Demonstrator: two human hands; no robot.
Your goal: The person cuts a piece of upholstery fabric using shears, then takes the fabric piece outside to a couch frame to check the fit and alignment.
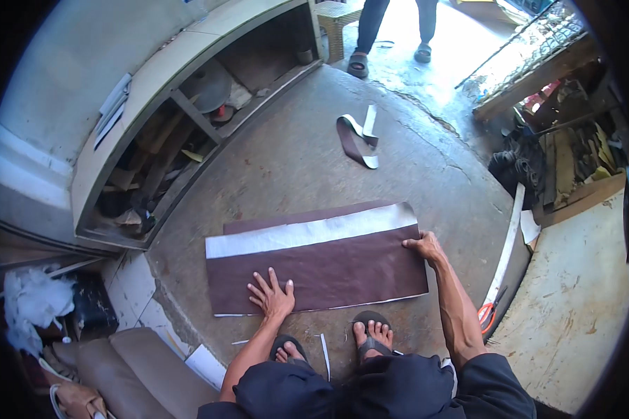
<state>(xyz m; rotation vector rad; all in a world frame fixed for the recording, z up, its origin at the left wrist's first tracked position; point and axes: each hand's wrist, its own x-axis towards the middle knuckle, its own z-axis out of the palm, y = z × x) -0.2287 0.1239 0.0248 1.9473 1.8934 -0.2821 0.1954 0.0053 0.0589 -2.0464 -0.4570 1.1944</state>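
Observation:
A wide sheet of dark brown upholstery material (pixel 328 271) lies on the floor in front of my feet. Along its far part runs a white strip (pixel 293 235), with more brown material showing beyond it. My left hand (pixel 272 297) rests flat on the near left part of the sheet, fingers spread. At the right edge, my right hand (pixel 425 246) pinches the sheet, thumb on top and the other fingers partly hidden. Farther off lies a curled offcut strip (pixel 356 143), brown on one face and white on the other.
Orange-handled scissors (pixel 486 318) lie at the right beside a long pale strip (pixel 507 244). A low shelf unit (pixel 182 91) lines the left, with a brown cushion (pixel 143 363) nearer me. Another person (pixel 391 31) stands at the far end. A board (pixel 573 300) leans at right.

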